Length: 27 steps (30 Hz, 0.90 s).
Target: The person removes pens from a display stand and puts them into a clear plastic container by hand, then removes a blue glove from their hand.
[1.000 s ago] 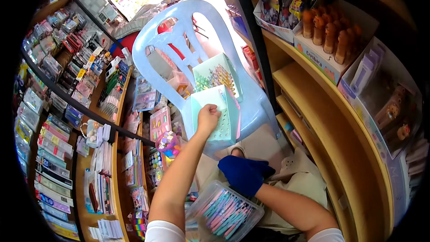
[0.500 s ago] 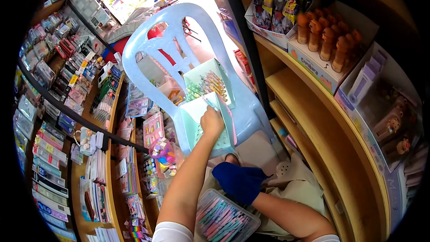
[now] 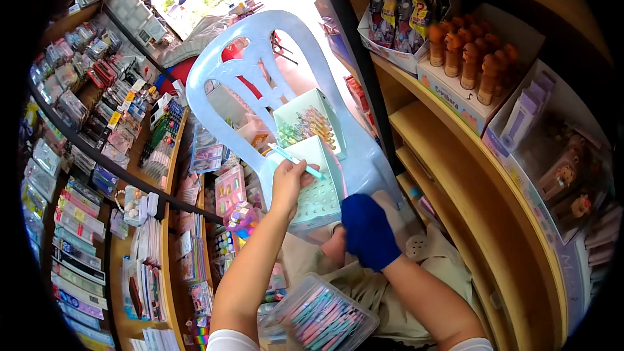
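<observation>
My left hand (image 3: 289, 185) is closed on a light-blue pen (image 3: 296, 159), held slantwise over the open front of a mint-green display box (image 3: 318, 203) with rows of holes. A blue cloth (image 3: 369, 231) covers my right hand, just right of the box's near corner; the fingers under it are hidden. Behind the first box, a second mint-green box (image 3: 328, 107) holds several green and yellowish pens. Both boxes stand on the seat of a light-blue plastic chair (image 3: 370, 162). Below my hands is a clear plastic tub (image 3: 370, 325) full of pink, blue and teal pens.
Shelves of packaged stationery (image 3: 78, 247) line the left side. At the right stand curved wooden shelves (image 3: 455, 162), with a capybara-printed box (image 3: 448, 97) of brown figures and a box of foil packets (image 3: 396, 52) on top. A foot (image 3: 335, 246) shows below the chair seat.
My left hand has drawn back from inside the near box and now holds the pen above it. My right hand with the blue cloth has moved up and right, closer to the box.
</observation>
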Motion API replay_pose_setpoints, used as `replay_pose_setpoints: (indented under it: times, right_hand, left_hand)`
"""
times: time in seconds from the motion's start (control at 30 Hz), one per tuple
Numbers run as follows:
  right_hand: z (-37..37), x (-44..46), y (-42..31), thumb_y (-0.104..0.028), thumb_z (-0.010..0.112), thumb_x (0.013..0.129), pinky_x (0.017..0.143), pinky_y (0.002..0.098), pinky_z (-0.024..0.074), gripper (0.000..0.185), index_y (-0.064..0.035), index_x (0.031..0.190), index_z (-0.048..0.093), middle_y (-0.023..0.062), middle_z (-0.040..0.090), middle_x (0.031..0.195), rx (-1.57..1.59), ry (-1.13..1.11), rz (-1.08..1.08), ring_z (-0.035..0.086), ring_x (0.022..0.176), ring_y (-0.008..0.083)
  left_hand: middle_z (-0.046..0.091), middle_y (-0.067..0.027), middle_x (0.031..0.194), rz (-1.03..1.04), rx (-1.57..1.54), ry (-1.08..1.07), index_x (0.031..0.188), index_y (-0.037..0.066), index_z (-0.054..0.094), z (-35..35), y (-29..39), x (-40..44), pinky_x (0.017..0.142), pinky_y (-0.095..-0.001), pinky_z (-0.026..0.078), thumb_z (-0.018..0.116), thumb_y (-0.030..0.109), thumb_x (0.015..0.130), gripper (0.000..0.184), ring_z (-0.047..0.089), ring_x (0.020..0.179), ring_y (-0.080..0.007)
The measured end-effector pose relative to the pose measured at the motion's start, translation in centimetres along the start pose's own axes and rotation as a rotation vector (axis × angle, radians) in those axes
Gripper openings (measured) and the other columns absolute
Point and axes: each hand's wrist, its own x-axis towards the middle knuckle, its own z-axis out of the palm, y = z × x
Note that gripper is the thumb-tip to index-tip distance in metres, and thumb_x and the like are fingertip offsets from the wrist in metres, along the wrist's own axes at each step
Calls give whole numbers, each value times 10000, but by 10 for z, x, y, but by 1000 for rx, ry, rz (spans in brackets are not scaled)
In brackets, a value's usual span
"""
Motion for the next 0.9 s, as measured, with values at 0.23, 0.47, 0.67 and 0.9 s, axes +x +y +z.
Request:
replay_pose_setpoints:
  times: [0.23,0.47,0.67,0.9]
  right_hand:
    - [-9,0,9,-76,527,734,624,339,416,124,-40,853,532,127,546,826,101,-23,-10,532,748,270]
    - [-26,-4,-11,-99,612,626,538,323,413,120,-52,728,571,99,549,678,135,-195,-109,550,638,239]
    - [-69,4,-38,-158,546,727,573,344,415,116,-45,749,537,136,541,677,196,-430,46,553,663,273]
    - [-61,3,-32,-187,480,781,413,287,376,210,-65,614,511,63,515,527,134,-149,-242,499,443,175]
  left_hand:
    - [598,-39,810,-15,-43,-110,838,52,551,25,7,-80,661,-222,448,555,121,803,77,565,747,-104]
    - [586,-28,728,58,48,-179,756,30,555,31,-20,-91,622,-200,413,567,68,798,58,522,650,-72]
    - [584,-46,821,74,-58,-277,833,6,564,38,-8,-101,726,-237,409,537,65,816,68,530,750,-106]
    - [572,-53,861,45,-158,-317,857,8,559,33,-10,-103,751,-253,402,515,69,827,81,521,784,-127]
